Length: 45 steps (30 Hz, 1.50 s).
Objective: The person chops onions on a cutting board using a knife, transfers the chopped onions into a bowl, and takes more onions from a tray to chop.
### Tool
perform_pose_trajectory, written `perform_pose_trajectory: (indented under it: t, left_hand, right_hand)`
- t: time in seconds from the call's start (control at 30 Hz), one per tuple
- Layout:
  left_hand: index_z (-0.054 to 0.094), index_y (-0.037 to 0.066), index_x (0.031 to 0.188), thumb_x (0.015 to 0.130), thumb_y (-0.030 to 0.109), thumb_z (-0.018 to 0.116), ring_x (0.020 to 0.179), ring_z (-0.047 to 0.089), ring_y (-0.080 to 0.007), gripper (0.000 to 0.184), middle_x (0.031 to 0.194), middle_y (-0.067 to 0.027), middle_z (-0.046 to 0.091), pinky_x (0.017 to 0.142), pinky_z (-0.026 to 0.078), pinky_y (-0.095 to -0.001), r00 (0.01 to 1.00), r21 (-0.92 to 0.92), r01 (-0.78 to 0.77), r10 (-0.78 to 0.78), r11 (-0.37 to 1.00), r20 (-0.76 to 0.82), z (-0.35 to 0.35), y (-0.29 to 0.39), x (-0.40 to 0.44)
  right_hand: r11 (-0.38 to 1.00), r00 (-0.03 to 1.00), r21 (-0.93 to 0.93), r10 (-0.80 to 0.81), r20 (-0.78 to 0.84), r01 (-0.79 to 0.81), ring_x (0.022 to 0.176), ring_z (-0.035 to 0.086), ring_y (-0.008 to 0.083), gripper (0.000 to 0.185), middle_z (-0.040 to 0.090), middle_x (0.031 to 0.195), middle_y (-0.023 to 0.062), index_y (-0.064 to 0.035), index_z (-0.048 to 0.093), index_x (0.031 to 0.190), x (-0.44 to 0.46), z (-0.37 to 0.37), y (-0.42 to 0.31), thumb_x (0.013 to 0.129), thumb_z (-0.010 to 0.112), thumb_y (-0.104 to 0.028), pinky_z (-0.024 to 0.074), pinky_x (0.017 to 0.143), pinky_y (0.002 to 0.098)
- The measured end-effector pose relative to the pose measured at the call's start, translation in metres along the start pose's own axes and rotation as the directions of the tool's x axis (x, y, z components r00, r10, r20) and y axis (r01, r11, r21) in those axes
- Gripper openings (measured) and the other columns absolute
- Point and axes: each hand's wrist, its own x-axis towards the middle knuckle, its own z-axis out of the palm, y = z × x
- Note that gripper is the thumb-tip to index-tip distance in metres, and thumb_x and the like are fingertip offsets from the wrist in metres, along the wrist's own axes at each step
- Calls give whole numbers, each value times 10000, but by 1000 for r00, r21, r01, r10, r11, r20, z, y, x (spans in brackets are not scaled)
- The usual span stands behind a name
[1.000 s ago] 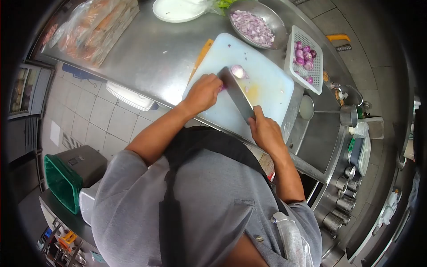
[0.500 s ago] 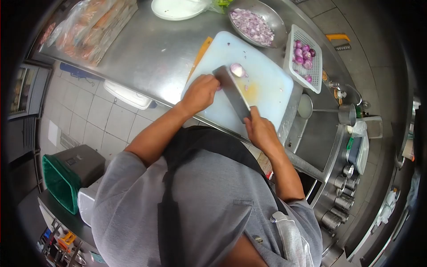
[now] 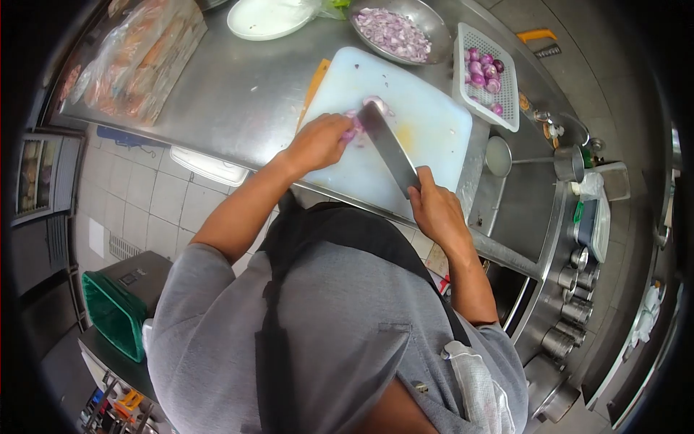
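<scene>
My right hand (image 3: 439, 210) is wrapped round the handle of a cleaver (image 3: 389, 150), its broad blade slanting up and left over the white cutting board (image 3: 434, 108). Close to the blade's left side, my left hand (image 3: 322, 142) is closed on a piece of purple onion (image 3: 351, 132), partly hidden by the fingers. Just beyond the blade tip, an onion half (image 3: 374, 102) lies on the board, partly covered by the blade. Small onion scraps and a yellowish stain mark the board's surface.
Behind the board stand a steel bowl of chopped onion (image 3: 394, 35) and a white basket (image 3: 511, 94) with several peeled purple onions. A white lid (image 3: 267, 18) and a bagged package (image 3: 141, 65) lie to the left. The sink (image 3: 517, 210) is at right.
The blade has moved away from my left hand, and the onion piece in those fingers now shows more. The whole view has shifted slightly.
</scene>
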Motion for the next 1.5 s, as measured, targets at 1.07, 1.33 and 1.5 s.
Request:
perform_pose_trajectory:
  t: [1.07,1.33,1.5]
  left_hand:
    - [668,29,972,840,-42,707,905,646,-363,155,936,-139,669,815,532,-447,950,50,-118,127,992,-286,23,-7,-16]
    - [699,15,1002,869,6,703,897,659,-383,133,940,-170,698,812,534,-468,929,-43,-149,125,988,-349,34,-1,3]
    - [735,25,1080,947,64,702,900,696,-305,142,1006,-141,724,815,554,-386,950,-103,2,-34,995,-310,-5,-4,36]
  right_hand:
    - [994,996,104,-40,84,32,720,658,535,228,662,738,295,-30,421,1163,4,30,-3,1040,568,-155,491,677,633]
    - [974,997,219,70,-21,-63,818,672,531,260,711,847,258,-52,470,1214,0,21,17,1026,609,-166,492,705,610]
    - [994,997,104,52,-64,-45,786,685,489,230,714,827,225,-80,488,1192,-22,-8,20,998,604,-123,514,684,595]
